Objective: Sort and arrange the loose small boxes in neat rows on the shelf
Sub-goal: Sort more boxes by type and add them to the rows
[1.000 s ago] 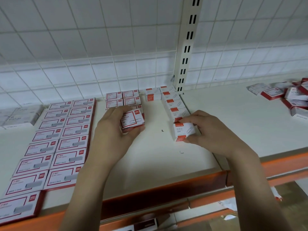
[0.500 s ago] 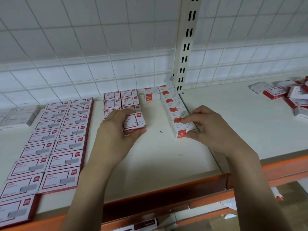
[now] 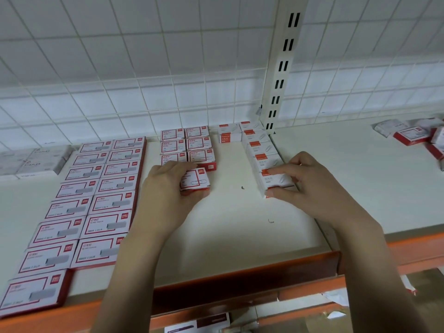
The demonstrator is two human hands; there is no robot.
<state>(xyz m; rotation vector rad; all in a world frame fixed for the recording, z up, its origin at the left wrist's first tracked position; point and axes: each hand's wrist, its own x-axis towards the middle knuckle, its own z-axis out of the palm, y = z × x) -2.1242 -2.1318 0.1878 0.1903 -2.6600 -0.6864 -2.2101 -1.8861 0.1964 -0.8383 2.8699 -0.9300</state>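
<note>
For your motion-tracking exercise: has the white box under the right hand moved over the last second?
Yes. The white box has slid away from the person, closing up against the row of white boxes beside the slotted upright.

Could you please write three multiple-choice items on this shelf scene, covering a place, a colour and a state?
1. Where does the pile of unsorted boxes lie?
A. far right of the shelf
B. front left corner
C. on the floor

2. What colour is the shelf's front edge?
A. blue
B. orange
C. green

3. What is the left hand doing?
A. resting empty
B. pointing at the wall
C. holding a small box

Answers: 1 A, the heap sits past the upright post; 2 B, the lip is orange; 3 C, fingers wrap a red-and-white box.
</note>
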